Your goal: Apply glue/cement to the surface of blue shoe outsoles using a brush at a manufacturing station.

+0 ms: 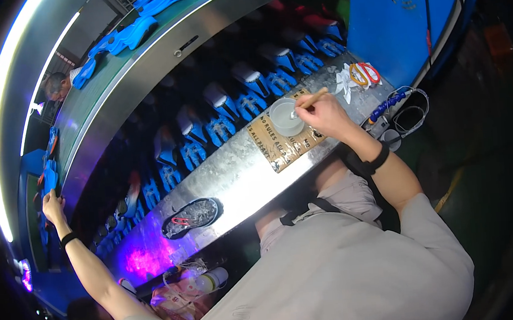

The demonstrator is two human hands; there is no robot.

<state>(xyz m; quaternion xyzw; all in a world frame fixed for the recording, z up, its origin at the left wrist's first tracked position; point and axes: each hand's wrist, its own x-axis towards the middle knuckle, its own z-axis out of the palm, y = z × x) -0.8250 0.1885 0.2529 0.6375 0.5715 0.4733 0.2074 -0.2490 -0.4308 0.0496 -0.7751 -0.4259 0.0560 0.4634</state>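
My left hand [53,207] reaches far out to the left, its fingers closed on the lower end of a blue shoe sole [50,174] at the conveyor's edge. On the right, my right hand [325,117] grips a brush [313,98] by its wooden handle. The brush's lower end dips into a round, translucent cup [282,122]. That cup stands on a brown-taped pad [282,152] on the metal bench [240,179]. Whether the cup holds liquid is hard to make out.
Dark shoes with blue parts [218,129] line the shelf behind the bench. A dark oval tray [192,218] holds a red loop. Red and yellow bands [365,74] lie by white scraps. More blue soles [123,38] sit on the conveyor, near another person [58,86].
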